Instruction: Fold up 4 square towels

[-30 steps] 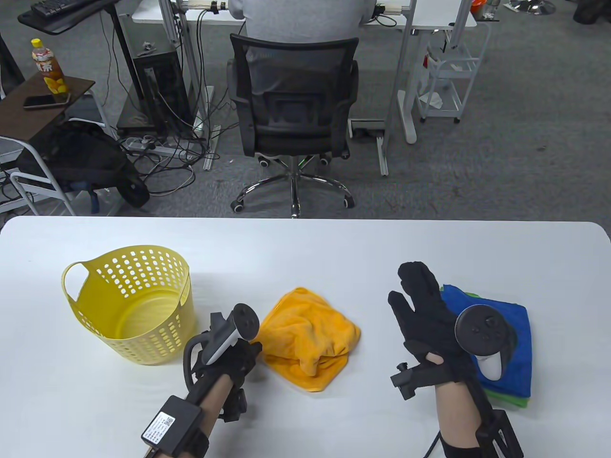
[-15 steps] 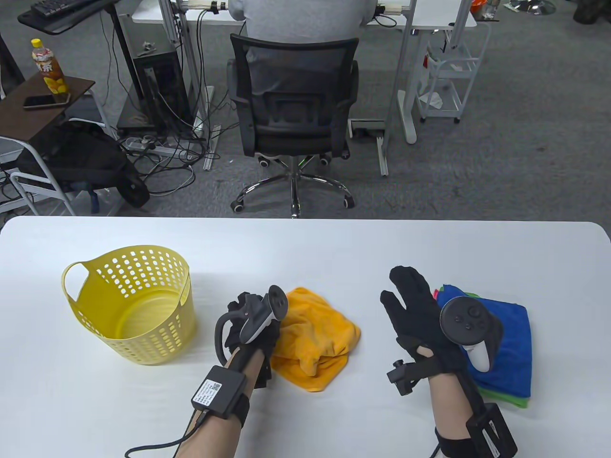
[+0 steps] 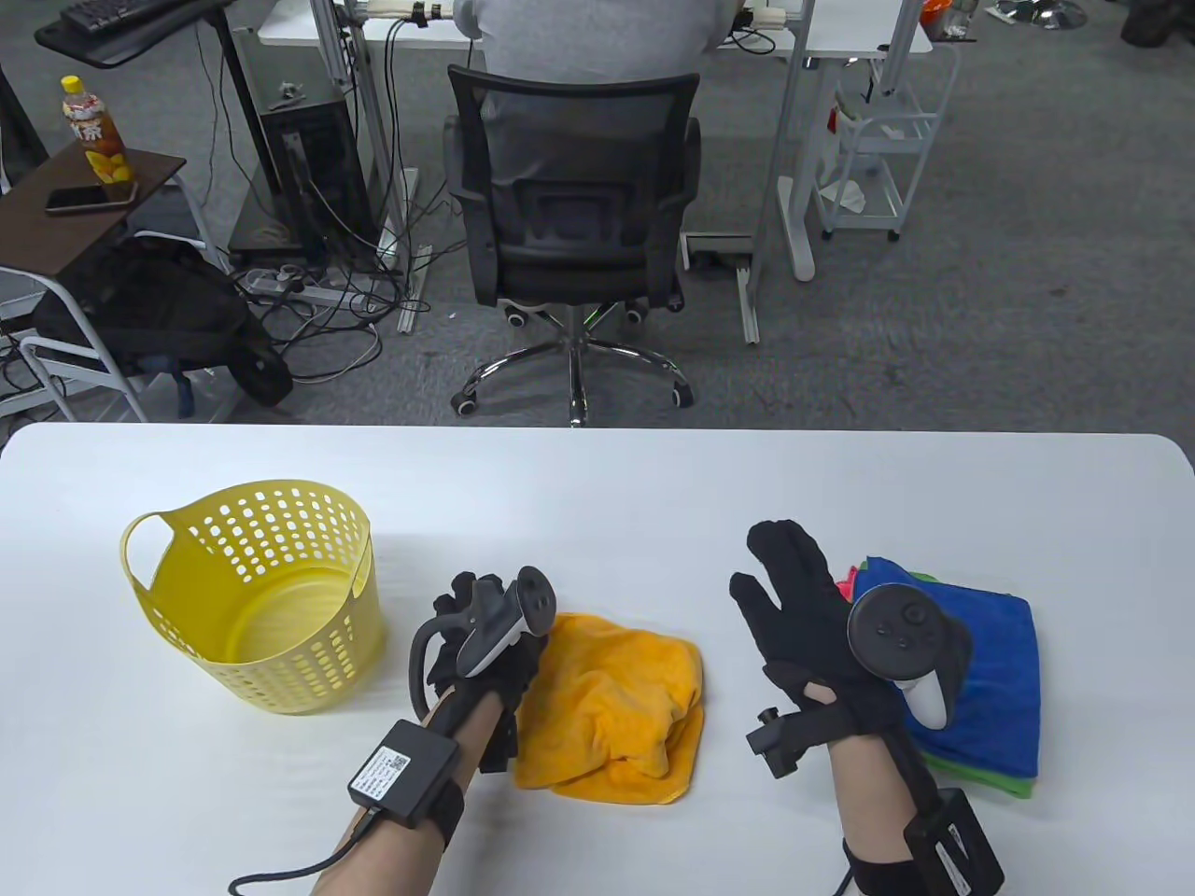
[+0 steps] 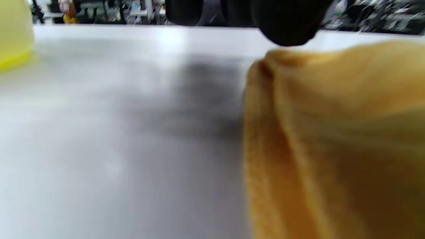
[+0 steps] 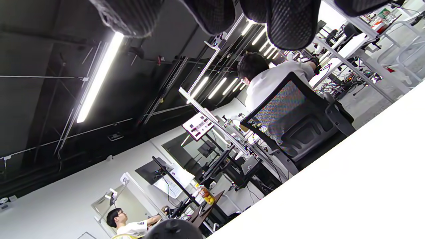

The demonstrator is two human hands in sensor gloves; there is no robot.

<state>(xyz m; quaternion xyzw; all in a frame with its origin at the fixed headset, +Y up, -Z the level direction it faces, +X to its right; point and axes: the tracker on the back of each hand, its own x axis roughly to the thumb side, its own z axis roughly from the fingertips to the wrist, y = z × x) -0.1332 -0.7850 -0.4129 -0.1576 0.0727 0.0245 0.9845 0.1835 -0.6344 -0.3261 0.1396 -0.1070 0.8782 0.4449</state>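
Orange towel (image 3: 611, 707): crumpled, near front edge of bench (image 3: 597, 476), left corner pinched by left hand (image 3: 485, 644). Right hand (image 3: 812, 616): raised, fingers (image 3: 789, 555) spread, grasping nothing. Folded towel stack (image 3: 990, 681): right, blue on top. Yellow basket (image 3: 257, 597): left. Bare bench behind.

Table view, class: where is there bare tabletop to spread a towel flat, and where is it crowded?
Bare: the far strip of the table behind everything, and the gap between the orange towel and the right hand. Crowded: the yellow basket beside the left hand, and the folded stack at right.
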